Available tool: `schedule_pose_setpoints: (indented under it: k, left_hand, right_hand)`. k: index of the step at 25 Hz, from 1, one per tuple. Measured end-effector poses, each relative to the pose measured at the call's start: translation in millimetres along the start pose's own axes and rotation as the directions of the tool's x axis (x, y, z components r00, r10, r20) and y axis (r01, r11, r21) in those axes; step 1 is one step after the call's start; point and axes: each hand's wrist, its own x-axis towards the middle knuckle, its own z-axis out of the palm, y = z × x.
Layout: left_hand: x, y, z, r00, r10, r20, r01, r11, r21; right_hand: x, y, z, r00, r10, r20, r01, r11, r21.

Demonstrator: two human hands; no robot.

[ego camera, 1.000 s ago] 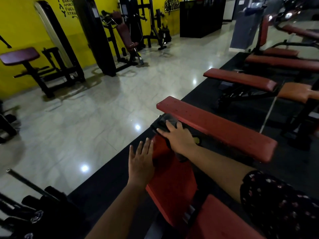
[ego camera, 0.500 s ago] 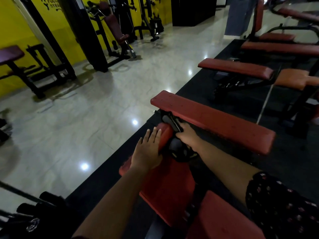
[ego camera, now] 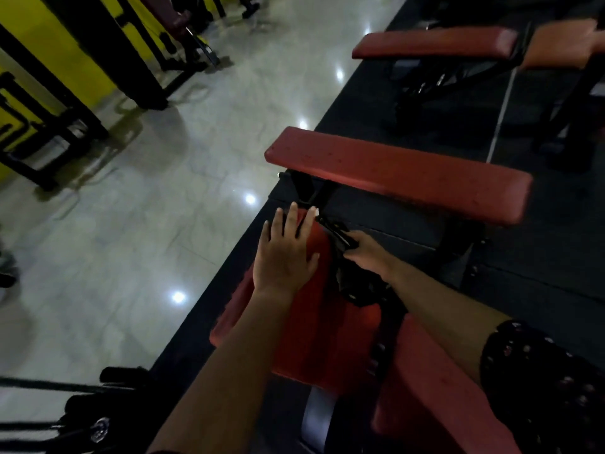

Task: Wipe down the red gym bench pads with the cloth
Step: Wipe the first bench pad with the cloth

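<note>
Head view: left hand (ego camera: 284,257) lies spread flat on the red pad (ego camera: 304,339), right hand (ego camera: 368,253) just beside it gripping the dark cloth (ego camera: 354,285) at the pad's right edge.

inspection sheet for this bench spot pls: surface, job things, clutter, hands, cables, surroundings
surface: red pad, dim light, dirt cannot be judged
job's things: dark cloth bunched at the pad's right edge; next bench pad and far bench pad beyond
clutter: dark equipment lower left
grippers: left hand flat on the red pad; right hand grips the cloth
cables: nothing seen
surroundings: tiled floor, black mat, yellow wall
</note>
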Motion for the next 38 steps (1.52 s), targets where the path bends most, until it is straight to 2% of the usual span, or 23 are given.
schedule_pose_setpoints:
  k: [2,5,8,11,13,15,17,19,20,23,25,28,30,32,35,38]
  left_hand:
    - [-0.1,-1.1,1.3,0.999,0.032,-0.042,-0.031,0.999,0.007]
    - [0.3,-1.8,2.1,0.999,0.031,-0.026,-0.032,0.999,-0.013]
    - [0.9,-2.0,2.0,1.0,0.016,-0.018,-0.017,0.999,-0.034]
    - [0.0,-2.7,2.3,0.999,0.035,-0.035,-0.036,0.999,-0.028]
    - [-0.9,-4.7,3.9,0.997,0.052,-0.052,-0.053,0.999,-0.009]
    - [-0.6,-3.5,2.2,0.989,0.123,-0.082,-0.118,0.991,0.063]
    - [0.2,1.2,-0.4,0.961,0.276,-0.022,-0.266,0.942,0.206]
    - [-0.1,4.2,0.4,0.923,0.37,0.109,-0.385,0.892,0.237]
    - [1.2,4.4,-0.3,0.918,0.373,0.137,-0.395,0.891,0.222]
    - [1.9,3.8,-5.2,0.92,0.364,0.145,-0.388,0.896,0.215]
    - [1.5,3.8,-7.3,0.92,0.36,0.156,-0.388,0.895,0.221]
    - [1.8,4.6,-9.5,0.919,0.369,0.141,-0.393,0.884,0.251]
    - [1.3,5.6,-10.5,0.917,0.37,0.148,-0.396,0.884,0.249]
    - [1.8,5.5,-11.2,0.92,0.364,0.144,-0.389,0.888,0.246]
    - [2.8,5.1,-9.9,0.926,0.361,0.111,-0.377,0.899,0.225]
    - [2.1,5.1,-4.8,0.93,0.353,0.105,-0.368,0.902,0.227]
  right_hand:
    - [6.7,-8.4,-7.3,1.0,0.023,-0.003,-0.023,1.0,-0.009]
    - [16.2,-11.7,-12.1,0.999,-0.005,-0.037,0.006,1.0,0.019]
    - [3.9,18.0,1.3,0.992,0.123,-0.041,-0.119,0.99,0.076]
    - [-0.3,31.3,7.3,0.991,0.13,-0.02,-0.131,0.991,-0.013]
    - [13.9,23.1,2.2,0.991,0.123,-0.049,-0.123,0.992,-0.001]
    - [14.5,-3.4,-3.9,0.993,0.102,-0.058,-0.095,0.988,0.118]
    - [7.4,-18.5,-4.9,0.99,0.12,-0.071,-0.105,0.978,0.18]
    - [-1.9,-10.0,3.0,0.989,0.123,-0.088,-0.113,0.988,0.108]
    - [-7.0,-5.0,6.5,0.989,0.137,-0.058,-0.133,0.989,0.07]
    - [-7.6,-1.3,0.8,0.983,0.183,0.007,-0.179,0.969,-0.172]
    - [-6.9,-6.9,-3.3,0.988,0.144,-0.062,-0.156,0.947,-0.282]
    - [-20.3,-3.7,3.9,0.982,0.154,-0.111,-0.179,0.945,-0.272]
    - [-32.0,1.5,8.9,0.978,0.202,-0.059,-0.211,0.929,-0.305]
    - [-31.4,-5.3,8.1,0.977,0.206,-0.063,-0.215,0.94,-0.263]
    - [-14.9,-25.2,3.7,0.971,0.175,-0.165,-0.188,0.98,-0.063]
    - [-8.3,-5.1,15.0,0.978,0.141,-0.154,-0.145,0.989,-0.016]
